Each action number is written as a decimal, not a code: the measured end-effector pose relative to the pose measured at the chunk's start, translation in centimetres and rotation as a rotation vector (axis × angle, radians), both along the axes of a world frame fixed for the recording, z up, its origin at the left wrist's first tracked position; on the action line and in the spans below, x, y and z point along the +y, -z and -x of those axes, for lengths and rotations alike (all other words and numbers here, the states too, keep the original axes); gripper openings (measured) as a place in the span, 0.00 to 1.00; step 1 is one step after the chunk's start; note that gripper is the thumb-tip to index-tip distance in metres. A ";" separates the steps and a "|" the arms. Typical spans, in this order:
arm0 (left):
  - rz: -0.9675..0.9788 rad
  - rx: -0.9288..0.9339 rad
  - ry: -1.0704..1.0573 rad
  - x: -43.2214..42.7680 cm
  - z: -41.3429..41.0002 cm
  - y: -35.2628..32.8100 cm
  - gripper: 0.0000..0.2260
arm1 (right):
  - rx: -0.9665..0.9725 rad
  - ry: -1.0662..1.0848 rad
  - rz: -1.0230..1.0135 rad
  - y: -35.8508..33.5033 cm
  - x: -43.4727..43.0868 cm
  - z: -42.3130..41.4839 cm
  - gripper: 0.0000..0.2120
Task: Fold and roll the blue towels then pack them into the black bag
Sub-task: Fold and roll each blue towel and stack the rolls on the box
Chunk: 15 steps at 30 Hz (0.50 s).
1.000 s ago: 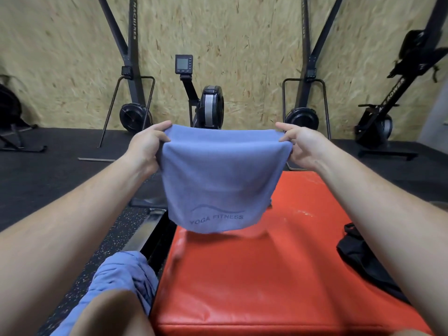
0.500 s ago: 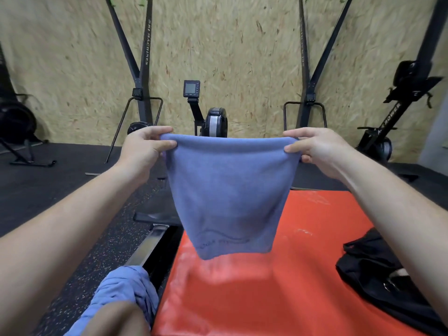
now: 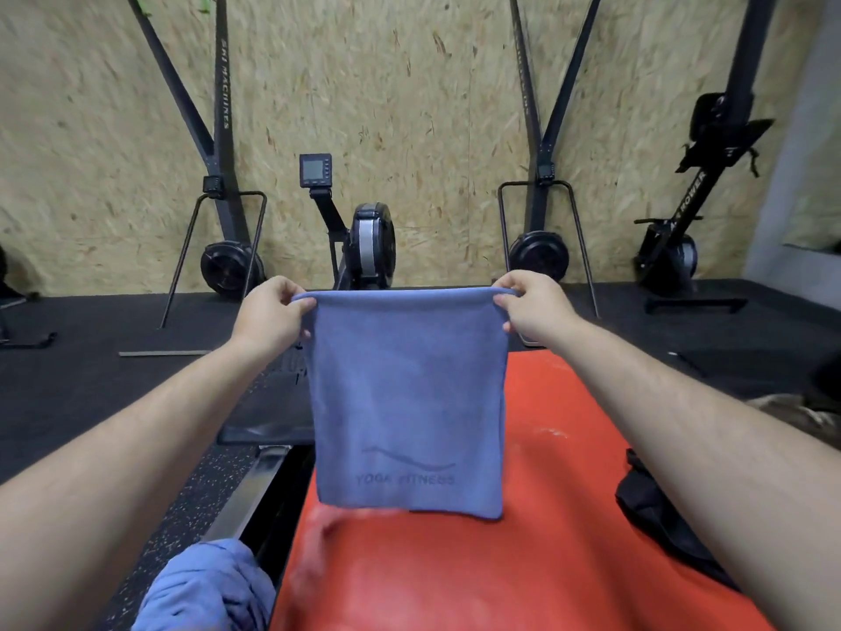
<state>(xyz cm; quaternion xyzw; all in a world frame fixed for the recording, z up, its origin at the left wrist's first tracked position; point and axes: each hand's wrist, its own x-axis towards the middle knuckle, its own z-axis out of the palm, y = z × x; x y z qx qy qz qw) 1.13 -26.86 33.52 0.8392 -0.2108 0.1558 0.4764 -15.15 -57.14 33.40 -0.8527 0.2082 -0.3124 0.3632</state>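
Observation:
A blue towel [image 3: 409,398] printed "YOGA FITNESS" hangs folded in the air above the red pad [image 3: 523,571]. My left hand [image 3: 271,311] pinches its top left corner and my right hand [image 3: 530,307] pinches its top right corner, so the top edge is stretched flat. The towel's lower edge hovers just over the pad. More crumpled blue towel [image 3: 205,589] lies at the bottom left beside the pad. The black bag [image 3: 655,516] lies on the pad's right side, partly hidden behind my right forearm.
A rowing machine [image 3: 364,248] with a small monitor stands straight ahead, its rail [image 3: 245,489] running along the pad's left side. Ski machines [image 3: 223,184] and another rower [image 3: 682,230] stand against the chipboard wall. Black rubber flooring surrounds the pad.
The towel now hangs straight and taut with its logo facing me. My hands have moved closer together and lower in view as the camera tilted up.

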 end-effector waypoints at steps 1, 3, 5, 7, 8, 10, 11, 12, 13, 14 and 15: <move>0.056 0.024 0.030 -0.5 -0.1 -0.1 0.05 | -0.045 0.001 -0.029 -0.1 -0.1 -0.3 0.05; 0.131 0.026 0.061 -1.0 -0.2 -0.3 0.04 | -0.113 -0.019 -0.051 -0.4 -0.4 -0.7 0.03; 0.154 0.016 0.085 -1.0 -0.3 0.2 0.04 | -0.122 -0.040 -0.085 -0.1 -0.6 -0.7 0.03; 0.165 0.040 0.121 -0.7 -0.5 1.7 0.04 | -0.102 -0.056 -0.092 1.3 -0.6 -0.3 0.04; 0.168 0.061 0.135 -0.5 -0.6 2.8 0.04 | -0.079 -0.061 -0.080 2.4 -0.5 0.1 0.04; 0.137 0.093 0.146 0.0 -0.2 5.5 0.03 | -0.011 -0.066 -0.035 5.3 -0.4 0.9 0.04; 0.108 0.105 0.143 0.3 0.0 7.1 0.03 | 0.024 -0.072 -0.010 6.9 -0.1 1.4 0.04; 0.082 0.121 0.139 0.6 0.2 8.8 0.03 | 0.056 -0.080 0.013 8.7 0.0 1.9 0.05; 0.052 0.148 0.136 0.9 0.6 10.5 0.04 | 0.087 -0.093 0.035 10.5 0.2 2.4 0.05; 0.033 0.186 0.138 1.3 0.9 12.3 0.04 | 0.120 -0.109 0.052 12.3 0.3 2.9 0.06; 0.011 0.230 0.145 1.6 1.3 14.2 0.05 | 0.155 -0.121 0.070 14.1 0.4 3.5 0.06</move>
